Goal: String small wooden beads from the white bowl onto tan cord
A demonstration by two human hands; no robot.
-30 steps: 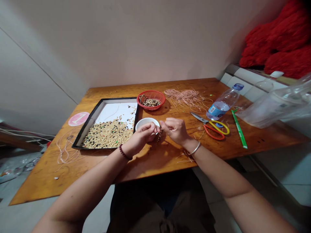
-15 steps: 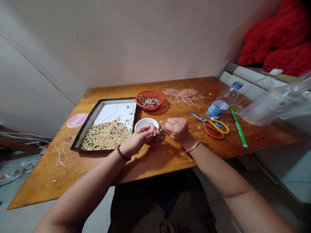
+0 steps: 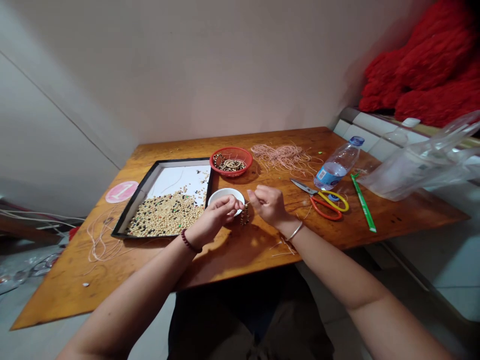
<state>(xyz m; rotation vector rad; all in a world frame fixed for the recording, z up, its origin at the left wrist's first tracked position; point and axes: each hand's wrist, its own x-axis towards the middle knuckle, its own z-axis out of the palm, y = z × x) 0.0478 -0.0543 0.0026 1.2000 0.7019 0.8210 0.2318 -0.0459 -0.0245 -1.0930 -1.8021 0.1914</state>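
Observation:
A small string of pale and dark beads (image 3: 244,215) hangs between my two hands, in front of the white bowl (image 3: 236,194). My left hand (image 3: 224,209) pinches the string by the bowl's near side. To the right, my right hand (image 3: 267,202) is closed in a pinch, with a short bit of thread running between the hands. Left of them, a black-edged tray (image 3: 165,163) holds many loose pale and dark beads. Behind the bowl, a red basket (image 3: 231,172) contains beaded strings.
Pink cord (image 3: 283,156) lies behind my right hand. Scissors (image 3: 326,199), a water bottle (image 3: 337,162), a green strip (image 3: 363,202) and a plastic bag (image 3: 405,170) are on the right. A round pink label (image 3: 122,192) lies left of the tray.
The view has shifted slightly, so the table things appear a little lower. My hands remain close together, and the beaded string and the thread between them show more clearly.

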